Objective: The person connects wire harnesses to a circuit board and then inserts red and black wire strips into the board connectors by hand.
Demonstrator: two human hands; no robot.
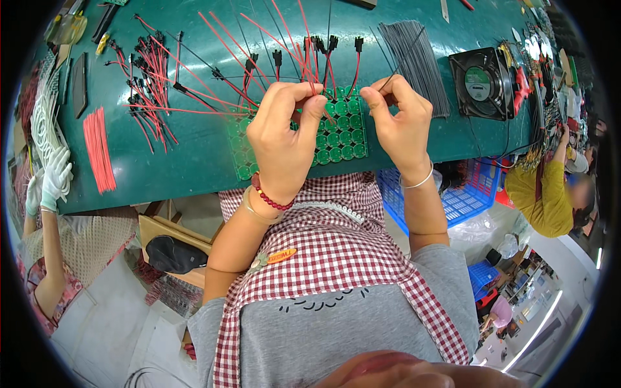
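Observation:
A panel of small round green circuit boards (pixel 343 139) lies at the table's front edge, with red and black wires and black plug connectors (pixel 358 44) rising from its far side. Over the panel's middle, my left hand (pixel 283 132) is closed in a pinch on a red wire (pixel 309 61); its fingertips partly hide the grip. At the panel's right edge my right hand (pixel 402 119) pinches a thin black wire (pixel 393 76) between thumb and forefinger. Several long red wires stick out to the left and upward around my left hand.
A bundle of dark wires (pixel 414 61) lies beyond my right hand, beside a black fan (pixel 482 84). Left of the panel are connector leads (pixel 152 77) and cut red wires (pixel 99 152). A blue crate (pixel 469 194) stands below the table; a co-worker's gloved hands (pixel 55 174) show far left.

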